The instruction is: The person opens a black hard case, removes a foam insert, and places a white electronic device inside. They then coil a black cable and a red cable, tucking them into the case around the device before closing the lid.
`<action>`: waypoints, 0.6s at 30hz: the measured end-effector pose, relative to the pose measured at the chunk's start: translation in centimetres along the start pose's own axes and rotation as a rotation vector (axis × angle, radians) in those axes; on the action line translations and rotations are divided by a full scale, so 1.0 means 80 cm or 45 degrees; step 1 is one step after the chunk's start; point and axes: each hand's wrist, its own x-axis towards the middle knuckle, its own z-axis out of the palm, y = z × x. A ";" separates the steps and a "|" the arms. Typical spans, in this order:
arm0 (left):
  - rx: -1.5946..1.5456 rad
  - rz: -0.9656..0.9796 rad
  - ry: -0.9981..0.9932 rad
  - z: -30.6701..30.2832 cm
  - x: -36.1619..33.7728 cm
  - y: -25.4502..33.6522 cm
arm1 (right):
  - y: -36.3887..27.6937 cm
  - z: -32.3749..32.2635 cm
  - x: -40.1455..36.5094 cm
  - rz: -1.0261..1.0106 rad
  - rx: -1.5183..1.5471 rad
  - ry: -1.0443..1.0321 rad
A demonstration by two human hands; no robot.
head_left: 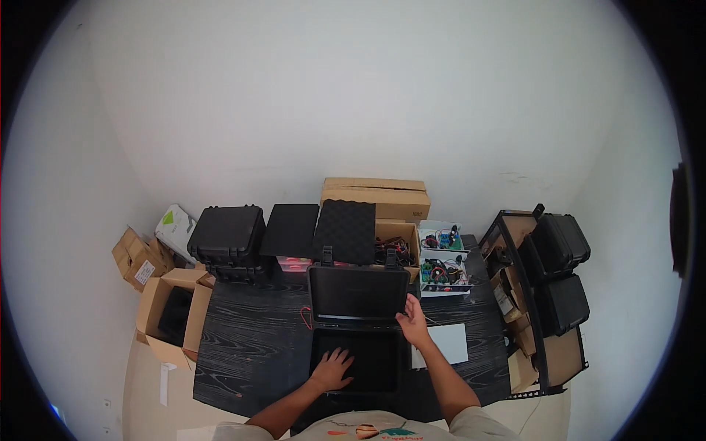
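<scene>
An open black hard case stands at the table's near edge, its lid point(358, 292) raised and its lower half point(377, 360) lying flat. Inside the lower half, on its dark bottom, rests my left hand point(333, 369), fingers spread and holding nothing. My right hand point(413, 320) is at the right edge of the raised lid near the hinge side, its fingers partly bent against the edge. Behind the lid lean a sheet of black bumpy foam point(346, 229) and a flat black sheet point(291, 229).
Black cases point(227, 235) are stacked at the table's left. Cartons point(376, 192) stand behind the foam. White trays of electronics point(444, 273) and a white panel point(448, 345) lie to the right. A rack point(543, 323) with more cases borders the table; an open carton point(193, 294) is at left.
</scene>
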 end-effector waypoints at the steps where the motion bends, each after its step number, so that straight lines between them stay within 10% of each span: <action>1: -0.059 0.091 0.135 -0.001 0.005 -0.007 | -0.001 0.000 -0.001 -0.009 -0.010 0.020; 5: -0.230 0.106 0.386 -0.144 0.009 -0.014 | 0.000 0.002 -0.002 -0.066 -0.024 0.171; 10: -0.097 0.041 1.851 -0.288 0.044 -0.124 | -0.028 0.008 -0.015 -0.061 -0.217 0.257; 18: -0.084 -0.211 0.760 -0.282 0.185 -0.248 | -0.034 0.020 -0.015 -0.181 -0.394 0.356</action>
